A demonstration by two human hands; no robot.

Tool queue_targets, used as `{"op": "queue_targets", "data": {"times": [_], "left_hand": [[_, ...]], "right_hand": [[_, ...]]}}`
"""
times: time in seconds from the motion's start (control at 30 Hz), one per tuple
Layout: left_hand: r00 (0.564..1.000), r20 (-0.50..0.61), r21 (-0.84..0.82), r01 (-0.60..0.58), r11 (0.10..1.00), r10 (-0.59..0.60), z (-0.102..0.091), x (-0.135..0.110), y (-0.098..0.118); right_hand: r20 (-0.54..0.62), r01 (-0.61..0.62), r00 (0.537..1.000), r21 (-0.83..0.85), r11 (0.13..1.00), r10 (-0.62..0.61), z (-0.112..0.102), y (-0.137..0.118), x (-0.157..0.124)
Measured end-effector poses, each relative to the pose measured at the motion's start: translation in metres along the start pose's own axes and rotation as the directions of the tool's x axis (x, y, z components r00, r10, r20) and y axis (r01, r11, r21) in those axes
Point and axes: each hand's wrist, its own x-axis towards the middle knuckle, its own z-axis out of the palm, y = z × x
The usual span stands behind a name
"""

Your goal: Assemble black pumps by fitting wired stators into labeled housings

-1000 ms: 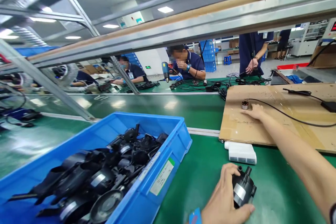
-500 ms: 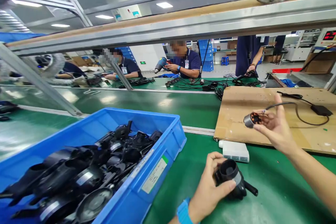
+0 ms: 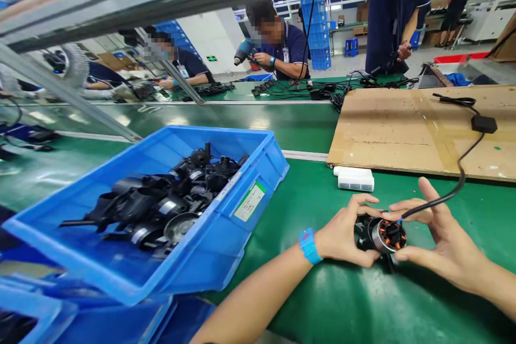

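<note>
Head view: copper-wound motor (image 3: 390,235) and black housing (image 3: 363,232) between the hands (image 3: 342,234) (image 3: 448,243)

I have the housing (image 3: 364,235) over the right part of the bench (image 3: 278,242), within the left hand (image 3: 342,234). The motor (image 3: 382,235) sits against its right side, between it and the right hand (image 3: 447,242). From the motor the cable (image 3: 461,174) runs back to the adapter (image 3: 484,124) on the cardboard sheet (image 3: 395,140). Just before the sheet's near edge I see a small case (image 3: 355,179). Left of both hands lies my crate (image 3: 209,258), a heap of parts (image 3: 173,201) in it; more crates (image 3: 105,317) stand in front. Beyond the bench one person (image 3: 292,45) is behind the crate's right end, another person (image 3: 385,27) behind the sheet. A beam (image 3: 161,5) crosses above.
</note>
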Motion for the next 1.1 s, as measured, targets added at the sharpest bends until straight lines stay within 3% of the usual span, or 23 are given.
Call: {"op": "queue_targets", "data": {"times": [0.17, 0.33, 0.47, 0.53, 0.63, 0.73, 0.83, 0.93, 1.0, 1.1], "left_hand": [[0.998, 0.006, 0.005, 0.055, 0.998, -0.056, 0.010, -0.002, -0.001], [0.995, -0.007, -0.033, 0.099, 0.995, -0.099, 0.017, -0.003, -0.003], [0.989, -0.035, -0.035, 0.141, 0.989, -0.142, 0.018, -0.004, -0.001], [0.994, -0.009, -0.037, 0.111, 0.993, -0.111, 0.018, -0.004, -0.001], [0.996, 0.016, -0.052, 0.083, 0.995, -0.082, 0.016, -0.005, -0.003], [0.996, -0.014, -0.053, 0.092, 0.994, -0.093, 0.016, -0.008, -0.003], [0.998, -0.068, -0.019, 0.001, 1.000, -0.002, 0.017, -0.010, 0.000], [0.994, -0.084, 0.085, -0.057, 0.995, 0.064, 0.017, -0.009, 0.002], [0.997, -0.064, 0.156, -0.024, 0.987, 0.035, 0.017, -0.007, -0.001], [0.999, -0.033, 0.219, -0.010, 0.976, 0.017, 0.018, -0.006, -0.010]], "right_hand": [[0.086, -0.095, 0.991, -0.053, 0.994, 0.100, 0.000, -0.001, 0.008], [0.197, -0.096, 0.974, -0.083, 0.992, 0.111, -0.010, -0.004, 0.010], [0.149, -0.100, 0.981, -0.173, 0.980, 0.127, -0.010, 0.001, 0.005], [0.232, -0.082, 0.965, -0.178, 0.981, 0.122, -0.009, 0.005, 0.004], [0.337, 0.017, 0.940, -0.202, 0.979, 0.054, -0.007, 0.013, 0.004], [0.294, 0.112, 0.955, -0.282, 0.953, -0.025, -0.007, 0.015, 0.005], [0.216, 0.188, 0.969, -0.325, 0.927, -0.121, -0.007, 0.011, 0.004], [0.146, 0.311, 0.950, -0.378, 0.872, -0.276, -0.005, 0.011, 0.004], [0.160, 0.365, 0.931, -0.438, 0.822, -0.328, -0.001, 0.018, 0.005], [0.223, 0.376, 0.926, -0.484, 0.790, -0.305, 0.007, 0.029, 0.006]]}}
